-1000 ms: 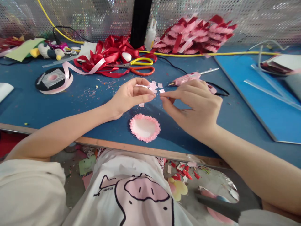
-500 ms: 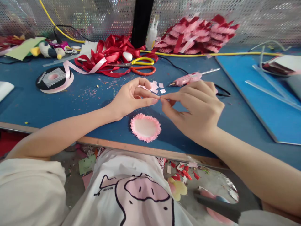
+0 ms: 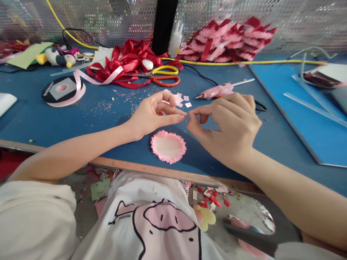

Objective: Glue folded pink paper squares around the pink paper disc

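Observation:
Over the middle of the blue table, my left hand (image 3: 155, 115) holds its thumb and fingertips pinched together. My right hand (image 3: 230, 124) meets it from the right, thumb and index finger also pressed together. Whatever lies between the fingertips is too small to make out. Just below the hands, a round white disc with a fluffy pink edge (image 3: 155, 147) lies flat on the table. Behind my left fingers are several small pale pink squares (image 3: 179, 100). A pink hot glue gun (image 3: 217, 91) rests behind my right hand.
Scissors (image 3: 166, 76) with yellow and orange handles lie by a heap of red ribbon (image 3: 130, 54). A ribbon spool (image 3: 63, 90) stands at left. Pink and red fluffy pieces (image 3: 225, 41) are piled at the back, beside a small bottle (image 3: 175, 41). A blue board (image 3: 303, 108) lies at right.
My right hand has shifted slightly to the right, and a narrow gap shows between the two hands' fingertips. The disc and tools stay where they were.

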Motion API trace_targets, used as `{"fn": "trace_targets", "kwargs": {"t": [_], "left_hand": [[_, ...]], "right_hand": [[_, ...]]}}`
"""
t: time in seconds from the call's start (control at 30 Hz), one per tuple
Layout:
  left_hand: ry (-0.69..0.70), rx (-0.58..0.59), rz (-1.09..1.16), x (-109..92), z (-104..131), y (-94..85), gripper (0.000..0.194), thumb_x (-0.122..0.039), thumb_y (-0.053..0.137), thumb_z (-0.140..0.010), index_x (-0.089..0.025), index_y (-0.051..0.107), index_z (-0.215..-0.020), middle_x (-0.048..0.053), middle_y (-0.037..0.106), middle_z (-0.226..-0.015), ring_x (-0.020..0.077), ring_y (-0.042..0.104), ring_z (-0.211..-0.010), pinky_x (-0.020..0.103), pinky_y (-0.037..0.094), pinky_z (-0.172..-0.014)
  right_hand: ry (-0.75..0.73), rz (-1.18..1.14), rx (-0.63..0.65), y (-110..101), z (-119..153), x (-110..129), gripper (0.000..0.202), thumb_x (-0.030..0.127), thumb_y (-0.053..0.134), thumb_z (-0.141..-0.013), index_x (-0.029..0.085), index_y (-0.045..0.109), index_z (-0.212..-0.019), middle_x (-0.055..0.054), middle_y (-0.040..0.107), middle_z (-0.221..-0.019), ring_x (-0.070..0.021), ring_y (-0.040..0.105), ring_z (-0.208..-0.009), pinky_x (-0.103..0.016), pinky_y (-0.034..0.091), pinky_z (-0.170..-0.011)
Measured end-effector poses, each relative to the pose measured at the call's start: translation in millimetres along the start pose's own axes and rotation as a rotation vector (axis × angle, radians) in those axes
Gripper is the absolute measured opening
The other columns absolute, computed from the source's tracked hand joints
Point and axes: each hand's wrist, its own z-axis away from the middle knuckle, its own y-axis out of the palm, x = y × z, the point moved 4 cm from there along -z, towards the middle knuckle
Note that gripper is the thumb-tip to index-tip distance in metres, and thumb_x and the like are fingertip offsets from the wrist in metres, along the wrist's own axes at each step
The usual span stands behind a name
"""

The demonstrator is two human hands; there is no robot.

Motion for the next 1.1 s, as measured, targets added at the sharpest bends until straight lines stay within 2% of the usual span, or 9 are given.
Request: {"fn": "trace_targets", "kwargs": {"t": [0.13,0.27,0.37,0.57,0.63,0.77,0.97,1.1], "left_hand": [[0.006,-0.032,0.008,0.2,-0.8,-1.7,0.053,-0.039,0.099,-0.075,-0.023,0.051,-0.093,-0.003,0.080,-0.092,0.0119,0.071,-0.081,0.031,0.053,-0.077],[0.015,-0.050,0.017,0.7,-1.4,-3.1,0.052,-0.036,0.099,-0.075,-0.023,0.051,-0.092,-0.004,0.081,-0.090,0.0102,0.069,-0.078,0.030,0.053,-0.077],[0.010,-0.059,0.002,0.9,-0.8,-3.1,0.053,-0.039,0.099,-0.075,-0.023,0.051,-0.092,-0.003,0.081,-0.090,0.0114,0.069,-0.079,0.031,0.054,-0.077],[0.009,-0.042,-0.006,1.2,1.2,-0.7,0.047,-0.033,0.096,-0.080,-0.024,0.052,-0.094,-0.002,0.080,-0.092,0.0140,0.071,-0.085,0.033,0.053,-0.081],[0.005,-0.039,-0.008,1.1,1.6,-0.2,0.044,-0.029,0.094,-0.082,-0.024,0.052,-0.095,-0.002,0.080,-0.092,0.0150,0.072,-0.088,0.033,0.054,-0.083],[0.010,-0.024,-0.006,0.6,1.4,0.3,0.042,-0.025,0.092,-0.083,-0.023,0.052,-0.095,-0.002,0.081,-0.092,0.0146,0.073,-0.088,0.033,0.054,-0.083],[0.008,-0.034,0.040,0.8,-0.5,-0.6,0.051,-0.034,0.098,-0.076,-0.023,0.051,-0.093,-0.003,0.080,-0.091,0.0139,0.074,-0.086,0.032,0.055,-0.080],[0.004,-0.047,0.054,0.0,-1.0,-0.7,0.055,-0.037,0.100,-0.074,-0.023,0.050,-0.093,-0.003,0.079,-0.091,0.0135,0.073,-0.086,0.032,0.055,-0.079]], "right_hand": [[-0.013,0.045,0.047,-1.9,0.2,0.5,0.015,0.029,0.066,-0.101,0.033,0.069,-0.087,0.000,0.069,-0.071,-0.0240,0.065,-0.077,-0.049,0.052,-0.081],[-0.079,0.035,0.042,-2.0,0.4,2.8,0.011,0.031,0.066,-0.102,0.036,0.075,-0.097,0.001,0.073,-0.073,-0.0236,0.068,-0.080,-0.049,0.052,-0.081],[-0.096,0.037,0.012,-1.1,-0.1,2.8,0.010,0.034,0.068,-0.101,0.034,0.076,-0.096,0.002,0.071,-0.069,-0.0223,0.068,-0.076,-0.047,0.049,-0.078],[-0.003,0.036,0.061,1.4,2.5,-1.0,0.011,0.037,0.070,-0.099,0.035,0.076,-0.091,0.000,0.069,-0.069,-0.0255,0.067,-0.081,-0.051,0.051,-0.084],[-0.005,-0.002,0.036,0.1,3.6,-0.5,0.010,0.035,0.071,-0.099,0.036,0.076,-0.090,0.000,0.068,-0.069,-0.0262,0.067,-0.082,-0.051,0.050,-0.085],[-0.103,-0.024,-0.055,-2.3,2.3,4.1,0.011,0.028,0.071,-0.098,0.033,0.074,-0.089,0.002,0.069,-0.068,-0.0226,0.065,-0.074,-0.047,0.048,-0.079],[-0.026,0.007,-0.028,-2.3,-2.9,1.4,0.019,0.030,0.067,-0.099,0.031,0.068,-0.080,0.002,0.066,-0.064,-0.0214,0.063,-0.068,-0.046,0.048,-0.076],[-0.016,-0.050,0.003,-5.6,-1.7,2.7,0.015,0.028,0.069,-0.099,0.035,0.071,-0.087,0.002,0.071,-0.070,-0.0229,0.064,-0.072,-0.048,0.049,-0.080]]}}
